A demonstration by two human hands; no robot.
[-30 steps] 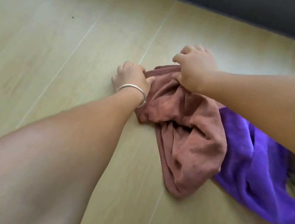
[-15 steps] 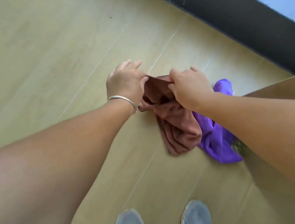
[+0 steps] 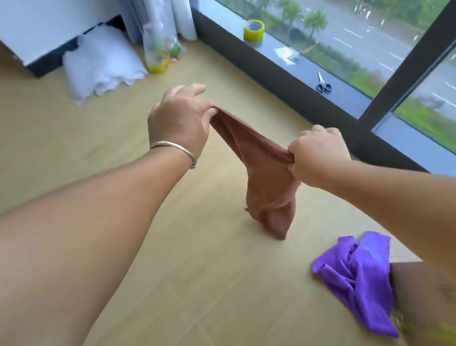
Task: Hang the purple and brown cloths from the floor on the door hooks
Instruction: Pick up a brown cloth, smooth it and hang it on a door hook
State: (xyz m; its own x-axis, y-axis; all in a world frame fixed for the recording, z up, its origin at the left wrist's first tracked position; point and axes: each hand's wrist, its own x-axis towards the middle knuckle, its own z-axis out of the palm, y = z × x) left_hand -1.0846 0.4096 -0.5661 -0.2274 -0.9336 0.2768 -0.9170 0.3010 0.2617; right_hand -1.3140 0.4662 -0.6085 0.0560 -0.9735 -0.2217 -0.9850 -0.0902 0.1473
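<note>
Left hand (image 3: pixel 178 120), right hand (image 3: pixel 318 154) both pinch brown cloth (image 3: pixel 260 173); purple cloth (image 3: pixel 359 280) on floor (image 3: pixel 94 140)

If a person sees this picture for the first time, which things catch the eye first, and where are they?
In the centre, the brown cloth hangs stretched between the left hand and the right hand, both pinching its top edge. At lower right, the bright purple cloth lies crumpled on the wooden floor. At upper right, a big window shows a wet road and trees.
</note>
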